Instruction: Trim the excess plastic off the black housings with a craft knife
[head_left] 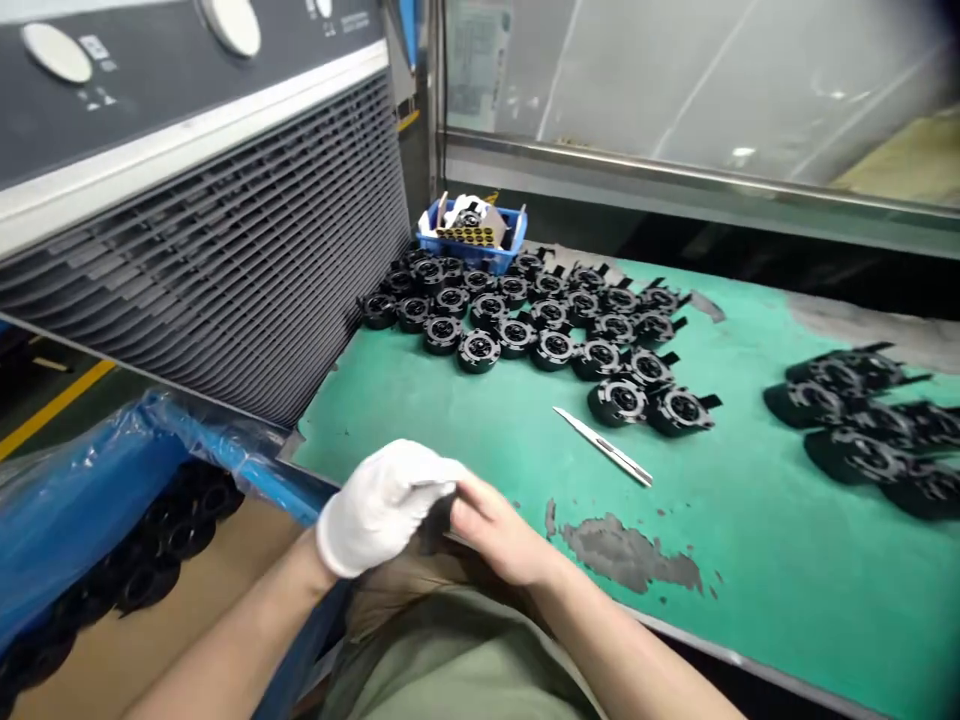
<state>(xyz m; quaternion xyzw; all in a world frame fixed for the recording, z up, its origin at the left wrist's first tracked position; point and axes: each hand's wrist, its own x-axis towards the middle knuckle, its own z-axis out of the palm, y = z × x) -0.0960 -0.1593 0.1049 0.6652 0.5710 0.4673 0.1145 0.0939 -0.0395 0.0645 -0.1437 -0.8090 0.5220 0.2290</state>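
Observation:
My left hand, in a white glove, and my bare right hand meet over the front edge of the green work surface, close to my body. The gloved fingers are closed and touch the fingers of my right hand, which are bent with the thumb on top. Something dark shows in the gap between the hands; I cannot make out what it is. To the right of the hands lies a silver craft knife. Beyond it, several round black parts with grey toothed rings stand in rows, many with a black tab.
More black parts sit at the right. A blue bin holding cardboard and yellow-black stickers is at the back. A grey slatted machine stands left. Below it, a box lined with blue plastic holds black parts. Worn grey patches mark the surface.

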